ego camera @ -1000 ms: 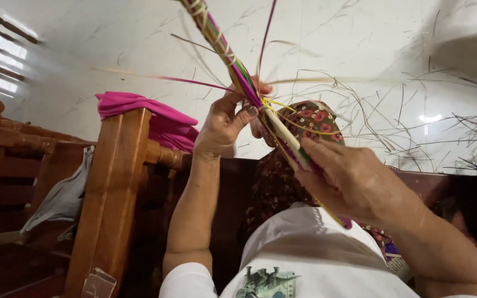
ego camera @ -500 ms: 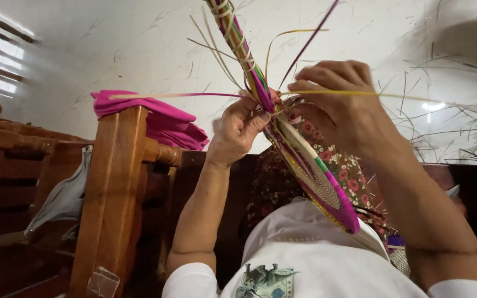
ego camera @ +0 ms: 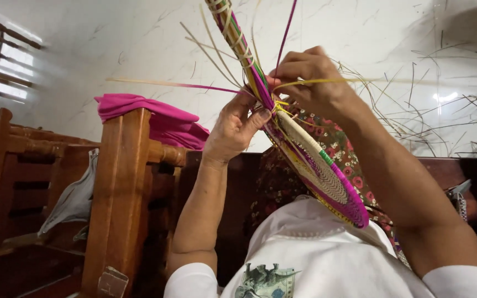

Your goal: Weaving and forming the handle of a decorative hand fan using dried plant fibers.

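The left hand (ego camera: 233, 132) has its grip clamped on the woven disc (ego camera: 318, 176) at the rim, thumb pressed on the near face just below the bound bundle of straws (ego camera: 233, 36) that rises from it. The right hand (ego camera: 313, 83) has its grip pinched together on a yellow strand (ego camera: 360, 80) that runs out to the right, fingertips touching the disc rim just beside the left thumb. The disc is held edge-on, tilted, above the person's lap, magenta at its lower edge. Loose straws fan out around the bundle. To the left, a pink cloth (ego camera: 150, 116) lies over a wooden chair frame (ego camera: 120, 187). Dry straws (ego camera: 448, 121) lie scattered on the white marbled floor (ego camera: 111, 44).
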